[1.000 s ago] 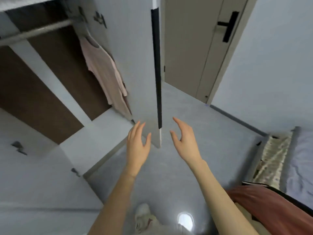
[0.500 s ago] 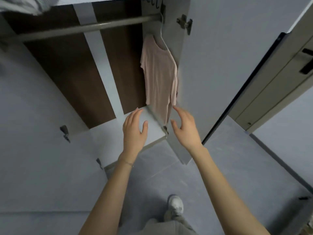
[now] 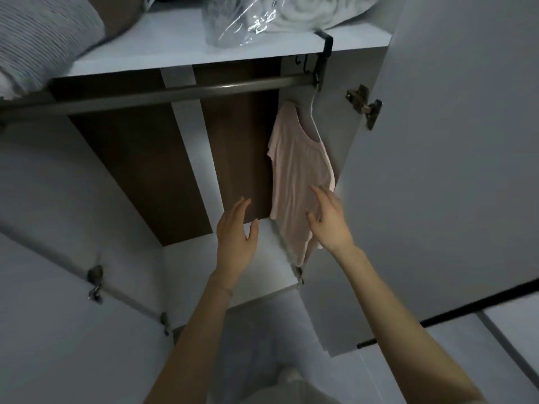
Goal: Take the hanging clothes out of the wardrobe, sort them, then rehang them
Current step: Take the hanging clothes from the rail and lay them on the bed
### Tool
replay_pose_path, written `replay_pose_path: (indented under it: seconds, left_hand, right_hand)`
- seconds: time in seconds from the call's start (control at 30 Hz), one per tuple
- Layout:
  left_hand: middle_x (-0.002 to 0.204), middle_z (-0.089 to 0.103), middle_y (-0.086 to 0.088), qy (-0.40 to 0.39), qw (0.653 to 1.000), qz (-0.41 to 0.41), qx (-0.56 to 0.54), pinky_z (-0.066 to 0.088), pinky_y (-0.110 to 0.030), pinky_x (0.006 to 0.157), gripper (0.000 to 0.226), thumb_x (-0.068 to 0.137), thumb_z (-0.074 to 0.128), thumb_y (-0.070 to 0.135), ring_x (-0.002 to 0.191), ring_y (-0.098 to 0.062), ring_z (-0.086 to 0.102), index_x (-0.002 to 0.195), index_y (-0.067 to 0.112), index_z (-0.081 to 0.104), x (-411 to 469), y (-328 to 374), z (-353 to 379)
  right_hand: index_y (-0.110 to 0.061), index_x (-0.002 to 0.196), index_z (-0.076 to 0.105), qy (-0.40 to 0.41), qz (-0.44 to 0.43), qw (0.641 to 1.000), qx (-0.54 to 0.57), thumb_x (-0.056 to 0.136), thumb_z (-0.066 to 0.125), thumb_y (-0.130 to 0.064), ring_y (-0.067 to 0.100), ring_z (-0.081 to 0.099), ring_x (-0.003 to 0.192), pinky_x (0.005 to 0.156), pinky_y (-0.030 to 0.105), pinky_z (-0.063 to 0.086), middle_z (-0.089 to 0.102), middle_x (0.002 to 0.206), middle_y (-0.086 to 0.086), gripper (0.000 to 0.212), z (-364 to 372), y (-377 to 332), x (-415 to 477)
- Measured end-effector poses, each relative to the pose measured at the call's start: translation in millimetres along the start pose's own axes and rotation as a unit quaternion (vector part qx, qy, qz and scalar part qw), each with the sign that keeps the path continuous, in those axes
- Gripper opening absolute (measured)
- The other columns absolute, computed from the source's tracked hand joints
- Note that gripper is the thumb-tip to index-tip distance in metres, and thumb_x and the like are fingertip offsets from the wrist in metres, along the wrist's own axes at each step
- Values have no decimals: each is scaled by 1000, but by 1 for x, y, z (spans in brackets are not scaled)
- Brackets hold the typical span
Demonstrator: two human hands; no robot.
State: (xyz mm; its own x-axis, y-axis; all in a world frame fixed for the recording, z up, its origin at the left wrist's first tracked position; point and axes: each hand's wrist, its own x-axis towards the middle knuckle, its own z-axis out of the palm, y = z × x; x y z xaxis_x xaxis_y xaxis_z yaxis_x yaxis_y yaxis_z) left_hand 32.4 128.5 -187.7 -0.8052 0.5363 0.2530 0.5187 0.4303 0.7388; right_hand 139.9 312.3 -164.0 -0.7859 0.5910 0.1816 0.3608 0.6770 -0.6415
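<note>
A pale pink top (image 3: 294, 176) hangs on a white hanger (image 3: 313, 118) at the far right end of the metal rail (image 3: 163, 96) inside the open wardrobe. My right hand (image 3: 328, 218) is raised in front of the top's lower part, fingers apart, holding nothing; whether it touches the cloth is unclear. My left hand (image 3: 236, 237) is held up to the left of the top, open and apart from it. The rest of the rail is bare.
The right wardrobe door (image 3: 437, 170) stands open beside the top, with a hinge (image 3: 364, 107) on it. The left door (image 3: 58, 258) is open too. A shelf (image 3: 204, 58) above the rail carries folded bedding (image 3: 38, 39) and a plastic-wrapped bundle (image 3: 239, 21).
My view has swung from the room's floor and door up into the wardrobe. Both hands have risen toward the pink top, and the upper shelf has come into sight.
</note>
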Motion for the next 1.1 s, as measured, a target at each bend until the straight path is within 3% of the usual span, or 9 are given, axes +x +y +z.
replay_pose_path:
  seconds: [0.2, 0.3, 0.43, 0.53, 0.67, 0.8, 0.87, 0.97, 1.1]
  left_hand:
    - [146, 48, -7, 21, 1000, 0, 0, 29, -28, 113, 45, 98, 57, 16, 135, -21, 43, 141, 7, 48, 57, -5, 13]
    - [146, 49, -5, 21, 1000, 9, -10, 32, -34, 114, 45, 98, 56, 18, 135, -20, 43, 142, 10, 47, 85, -12, 14]
    - [143, 51, -3, 7, 1000, 25, -16, 35, -36, 112, 45, 98, 55, 18, 133, -19, 44, 142, 12, 47, 110, -31, 11]
    - [141, 52, -5, -13, 1000, 25, -9, 37, -39, 112, 44, 98, 56, 17, 131, -21, 46, 141, 12, 47, 125, -45, 5]
    - [144, 50, -2, -33, 999, 27, -8, 36, -35, 113, 46, 99, 54, 20, 134, -17, 43, 144, 17, 44, 150, -56, -4]
    - [143, 50, -3, -39, 998, 44, -10, 36, -41, 113, 44, 100, 52, 20, 134, -20, 44, 144, 16, 44, 172, -58, -10]
    - [141, 52, -3, -48, 998, 47, -17, 37, -45, 111, 44, 100, 51, 20, 132, -21, 45, 143, 17, 44, 180, -58, -11]
    - [139, 54, -3, -64, 996, 56, -29, 40, -44, 108, 43, 100, 51, 21, 126, -22, 50, 143, 18, 44, 191, -61, -10]
    - [142, 51, 4, -91, 993, 60, -41, 35, -19, 102, 44, 100, 50, 23, 130, -9, 44, 144, 23, 43, 208, -64, -5]
  right_hand:
    - [-11, 150, 32, -15, 18, 997, -78, 90, 59, -10, 37, 14, 146, 120, 43, 18, 17, 159, 19, 66, 2, 30, 106]
    - [-14, 153, 24, -31, 40, 988, -145, 90, 58, -12, 38, 8, 147, 120, 47, 17, 10, 161, 17, 71, 8, 45, 148]
    - [-10, 154, 12, -46, 119, 980, -153, 94, 57, -18, 38, 25, 140, 112, 48, 31, 20, 157, 17, 76, 18, 50, 191]
    - [-3, 150, 20, -9, 164, 978, -128, 97, 53, -20, 40, 36, 133, 107, 49, 35, 33, 147, 21, 65, 27, 44, 209]
    - [4, 129, 46, 50, 186, 980, -47, 98, 45, -12, 44, 48, 119, 96, 45, 41, 48, 129, 28, 35, 40, 37, 226]
    - [4, 100, 63, 91, 245, 963, 66, 95, 47, -10, 35, 59, 94, 76, 36, 43, 64, 102, 24, 21, 46, 32, 240]
    - [1, 86, 62, 135, 266, 944, 143, 94, 49, -9, 27, 53, 80, 69, 33, 38, 60, 82, 17, 18, 48, 29, 242]
    - [-15, 62, 41, 206, 258, 931, 158, 94, 50, -12, 23, 40, 65, 61, 33, 30, 41, 58, 2, 33, 48, 25, 235]
    - [-15, 60, 34, 232, 226, 939, 119, 92, 51, -18, 19, 34, 56, 52, 35, 25, 35, 55, 0, 36, 35, 17, 221]
